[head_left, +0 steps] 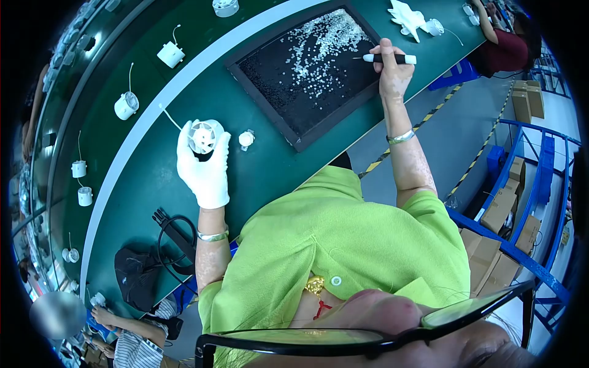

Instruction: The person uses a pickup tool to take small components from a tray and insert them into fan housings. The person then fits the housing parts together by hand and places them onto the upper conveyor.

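Observation:
My left hand point(207, 168), in a white glove, is closed round a white round plastic housing point(204, 136) with a fan-like wheel inside and a thin white wire. Just right of it a small white round part point(246, 140) lies on the green table. My right hand point(394, 69) is bare and grips a black and white pen-like tool point(389, 59), its thin tip pointing left over the dark tray point(287, 132). Many small whitish pieces point(319, 55) are scattered in the tray.
Several white housings with wires, one of them here point(126, 105), stand beyond the pale curved strip point(144, 116). A white glove point(407, 18) lies at the top right. A black cap point(136, 277) is at lower left. Other people sit at both ends.

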`<state>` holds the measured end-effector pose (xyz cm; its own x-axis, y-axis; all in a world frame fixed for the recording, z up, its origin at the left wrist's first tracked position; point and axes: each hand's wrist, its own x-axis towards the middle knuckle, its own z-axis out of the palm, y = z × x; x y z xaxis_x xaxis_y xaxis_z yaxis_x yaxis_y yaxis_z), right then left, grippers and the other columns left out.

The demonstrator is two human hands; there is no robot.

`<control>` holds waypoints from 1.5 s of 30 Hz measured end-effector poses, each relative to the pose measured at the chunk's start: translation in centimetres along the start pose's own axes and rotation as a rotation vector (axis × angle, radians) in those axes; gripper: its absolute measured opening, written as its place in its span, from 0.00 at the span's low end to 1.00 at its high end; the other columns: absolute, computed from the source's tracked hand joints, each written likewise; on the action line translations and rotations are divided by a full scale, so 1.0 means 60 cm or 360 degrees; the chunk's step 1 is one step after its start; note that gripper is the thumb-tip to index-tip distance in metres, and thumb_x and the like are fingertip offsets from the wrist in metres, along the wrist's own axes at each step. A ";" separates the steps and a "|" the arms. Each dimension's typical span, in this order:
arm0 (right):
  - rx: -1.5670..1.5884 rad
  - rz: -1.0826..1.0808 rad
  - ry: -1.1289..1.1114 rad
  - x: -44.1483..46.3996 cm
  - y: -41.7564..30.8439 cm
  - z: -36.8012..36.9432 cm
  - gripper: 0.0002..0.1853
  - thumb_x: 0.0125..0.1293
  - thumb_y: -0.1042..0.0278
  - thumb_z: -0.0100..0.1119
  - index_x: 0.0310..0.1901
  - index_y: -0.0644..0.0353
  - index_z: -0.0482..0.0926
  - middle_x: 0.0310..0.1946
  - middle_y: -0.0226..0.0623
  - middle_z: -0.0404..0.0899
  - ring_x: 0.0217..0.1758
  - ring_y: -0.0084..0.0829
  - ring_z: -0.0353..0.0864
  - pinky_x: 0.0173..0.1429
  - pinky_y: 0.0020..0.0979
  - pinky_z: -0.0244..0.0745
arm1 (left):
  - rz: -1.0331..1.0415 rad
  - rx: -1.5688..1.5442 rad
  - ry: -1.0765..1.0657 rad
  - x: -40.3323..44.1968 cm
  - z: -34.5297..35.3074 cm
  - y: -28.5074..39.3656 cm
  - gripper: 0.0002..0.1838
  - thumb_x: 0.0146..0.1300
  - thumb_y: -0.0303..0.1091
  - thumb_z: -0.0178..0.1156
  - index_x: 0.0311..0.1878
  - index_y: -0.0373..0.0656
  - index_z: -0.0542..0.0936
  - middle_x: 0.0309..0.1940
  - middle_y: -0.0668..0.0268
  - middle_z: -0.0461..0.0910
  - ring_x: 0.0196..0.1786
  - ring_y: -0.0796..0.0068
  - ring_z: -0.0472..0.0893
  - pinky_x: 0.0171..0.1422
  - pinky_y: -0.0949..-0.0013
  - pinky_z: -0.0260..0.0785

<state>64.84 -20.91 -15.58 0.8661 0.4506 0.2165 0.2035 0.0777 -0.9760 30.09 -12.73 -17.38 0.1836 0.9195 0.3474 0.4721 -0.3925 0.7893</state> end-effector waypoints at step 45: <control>0.0314 -0.0290 -0.1359 -0.260 -0.069 0.227 0.19 0.64 0.72 0.61 0.18 0.66 0.68 0.23 0.34 0.76 0.18 0.24 0.58 0.25 0.25 0.57 | 0.0225 -0.0264 -0.0366 -0.018 0.038 0.024 0.20 0.39 0.27 0.70 0.40 0.39 0.78 0.28 0.62 0.78 0.29 0.59 0.77 0.37 0.61 0.69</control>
<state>44.23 -16.14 -15.28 0.1768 0.9185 0.3535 0.1544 0.3289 -0.9317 32.54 -14.23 -17.80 0.4365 0.8284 0.3510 0.2841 -0.4971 0.8199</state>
